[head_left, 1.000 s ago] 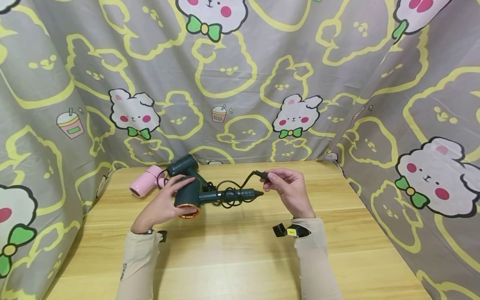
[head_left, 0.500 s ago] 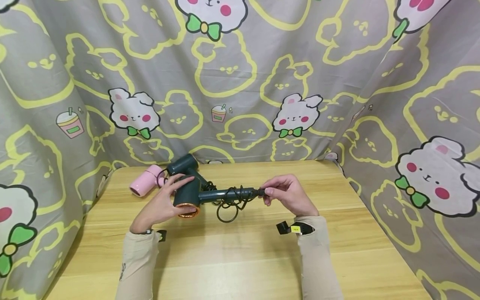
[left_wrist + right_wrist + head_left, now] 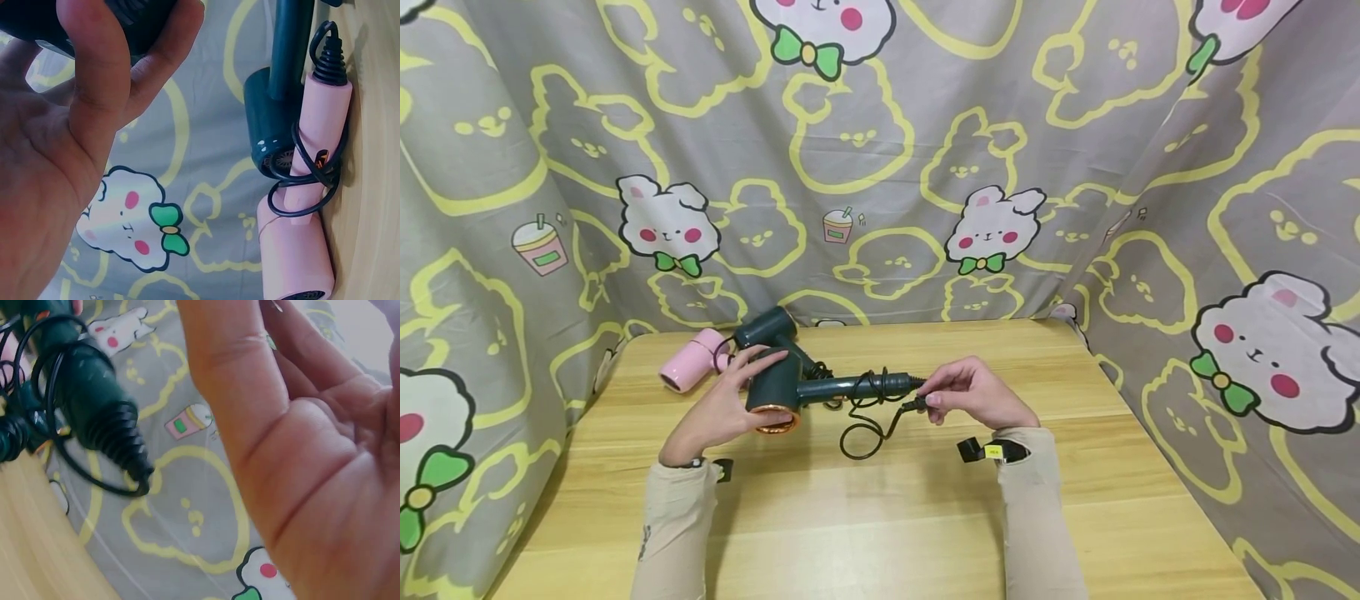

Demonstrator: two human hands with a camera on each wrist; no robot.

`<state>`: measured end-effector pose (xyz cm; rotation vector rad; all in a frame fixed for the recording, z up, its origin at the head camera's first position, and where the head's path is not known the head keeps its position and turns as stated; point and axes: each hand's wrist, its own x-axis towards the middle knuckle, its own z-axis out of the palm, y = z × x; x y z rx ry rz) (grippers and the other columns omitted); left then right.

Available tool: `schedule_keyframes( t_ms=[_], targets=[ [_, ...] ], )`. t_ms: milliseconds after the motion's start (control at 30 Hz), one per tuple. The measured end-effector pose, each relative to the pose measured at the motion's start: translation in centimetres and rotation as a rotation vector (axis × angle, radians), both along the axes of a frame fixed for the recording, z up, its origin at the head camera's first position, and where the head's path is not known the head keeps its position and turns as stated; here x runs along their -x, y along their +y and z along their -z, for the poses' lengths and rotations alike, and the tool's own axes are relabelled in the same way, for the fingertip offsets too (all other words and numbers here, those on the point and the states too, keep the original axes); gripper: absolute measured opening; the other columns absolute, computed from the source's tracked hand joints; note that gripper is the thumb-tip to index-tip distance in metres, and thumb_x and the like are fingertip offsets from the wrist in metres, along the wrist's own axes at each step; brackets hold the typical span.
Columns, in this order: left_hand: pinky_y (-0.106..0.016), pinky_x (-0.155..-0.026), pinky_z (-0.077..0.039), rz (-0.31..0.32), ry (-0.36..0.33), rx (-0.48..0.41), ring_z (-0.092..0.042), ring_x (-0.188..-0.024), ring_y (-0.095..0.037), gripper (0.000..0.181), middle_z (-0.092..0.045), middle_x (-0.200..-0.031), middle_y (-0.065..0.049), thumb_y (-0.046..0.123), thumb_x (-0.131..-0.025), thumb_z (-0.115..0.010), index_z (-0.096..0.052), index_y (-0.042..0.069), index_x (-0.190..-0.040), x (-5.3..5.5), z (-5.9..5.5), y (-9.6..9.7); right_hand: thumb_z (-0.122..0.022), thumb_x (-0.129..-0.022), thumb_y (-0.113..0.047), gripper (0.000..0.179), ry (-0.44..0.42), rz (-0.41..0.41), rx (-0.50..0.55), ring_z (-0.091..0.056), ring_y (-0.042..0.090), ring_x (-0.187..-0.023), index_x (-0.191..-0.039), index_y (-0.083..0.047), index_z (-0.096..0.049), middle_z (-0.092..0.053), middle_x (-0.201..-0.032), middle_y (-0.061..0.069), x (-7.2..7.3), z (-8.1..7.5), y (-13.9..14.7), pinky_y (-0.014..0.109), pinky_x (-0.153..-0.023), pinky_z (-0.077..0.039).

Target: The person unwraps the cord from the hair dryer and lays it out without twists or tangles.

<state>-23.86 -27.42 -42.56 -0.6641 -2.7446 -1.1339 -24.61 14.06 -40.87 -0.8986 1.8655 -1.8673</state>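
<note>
My left hand (image 3: 718, 410) grips the barrel of a dark green hair dryer (image 3: 773, 382) with a copper-coloured ring, thumb near the ring and fingers over the top. Its handle points right, above the table, with black cord (image 3: 895, 421) wound loosely round it and a loop hanging below. The ribbed cord sleeve (image 3: 119, 440) at the handle's end shows large in the right wrist view. Just beyond that end, my right hand (image 3: 976, 393) pinches the black plug (image 3: 913, 405) between thumb and fingers. The plug is out of sight in the right wrist view.
A pink hair dryer (image 3: 692, 362) lies at the back left of the wooden table (image 3: 850, 533), cord wrapped round its handle. Beside it, partly behind the held one, lies a second dark green hair dryer (image 3: 763, 330). A patterned curtain (image 3: 880, 167) encloses the back and sides.
My right hand has brought the plug down from above the handle, past its end, to slightly below it. The cord's loose loop now hangs under the handle. My left hand stays in place.
</note>
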Motion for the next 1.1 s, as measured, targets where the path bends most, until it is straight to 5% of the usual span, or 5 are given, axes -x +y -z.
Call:
schedule_keyframes(
  t_ms=[367, 667, 1100],
  targets=[
    [-0.066, -0.105, -0.044, -0.013, -0.009, -0.002, -0.044, -0.139, -0.048, 0.092, -0.033, -0.161, -0.012, 0.037, -0.073, -0.095, -0.050, 0.033, -0.153, 0.0, 0.0, -0.1, -0.070, -0.096, -0.003, 0.025, -0.052, -0.008, -0.053, -0.074, 0.014, -0.071, -0.109, 0.018, -0.068, -0.080, -0.085, 0.005, 1.5, 2.1, 0.7, 0.035, -0.069, -0.063],
    [-0.065, -0.105, -0.044, -0.008, -0.001, -0.019, -0.041, -0.141, -0.047, 0.091, -0.033, -0.161, -0.011, 0.037, -0.073, -0.095, -0.050, 0.033, -0.153, -0.2, -0.3, -0.2, -0.071, -0.095, -0.005, 0.012, -0.160, 0.057, -0.062, -0.074, 0.013, -0.074, -0.105, -0.004, -0.077, -0.080, -0.090, 0.003, 2.2, 3.4, 1.2, 0.032, -0.071, -0.063],
    [-0.064, -0.104, -0.045, -0.008, 0.023, -0.006, -0.041, -0.141, -0.047, 0.092, -0.034, -0.160, -0.011, 0.033, -0.073, -0.096, -0.051, 0.032, -0.153, -0.3, -0.4, 0.0, -0.069, -0.095, 0.001, 0.019, -0.265, 0.279, -0.084, -0.076, 0.014, -0.081, -0.113, 0.007, -0.069, -0.079, -0.093, 0.002, 3.5, 4.9, 1.5, 0.031, -0.080, -0.063]
  ],
)
